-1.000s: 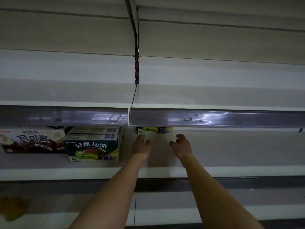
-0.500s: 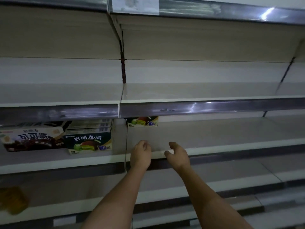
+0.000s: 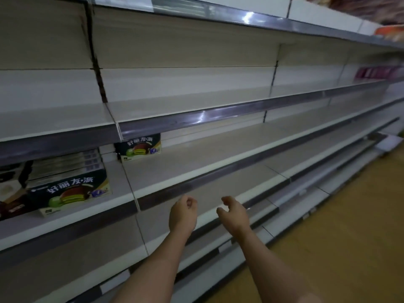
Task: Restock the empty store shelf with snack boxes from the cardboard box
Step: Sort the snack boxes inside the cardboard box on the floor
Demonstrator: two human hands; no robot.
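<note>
While both hands hang free: nothing held, no box in transit.
Left hand (image 3: 183,215): lower centre of the frame, fingers loosely curled, gripping nothing, apart from every shelf edge.
Right hand (image 3: 235,214): just right of the left one, fingers loosely bent and slightly spread, also holding nothing.
Done so far: green snack box (image 3: 140,147) standing alone at the back of the middle shelf (image 3: 218,154), centre left of the frame, partly tucked under the price rail (image 3: 196,118) above it.
Also stocked: stack of green boxes (image 3: 70,182) at far left on the neighbouring bay, front box showing a green pie picture; dark brown box (image 3: 11,202) beside it, cut off by the left edge.
Left to do: nearly all of it, judging by the long bare run of shelf stretching toward the upper right; shelves above and below equally bare.
Cardboard box: not visible anywhere in the frame, so location cannot be told; likely behind or below the view.
Probable step: turning away to fetch the next box, as a judgement only.
Surroundings: wooden-toned floor (image 3: 341,248) at lower right; blurred pink packages (image 3: 376,72) and red goods (image 3: 389,31) at upper right, too smeared to identify.
In the way: low price rail overhanging the placed box, limiting clearance for sliding more in; otherwise no obstruction seen.
</note>
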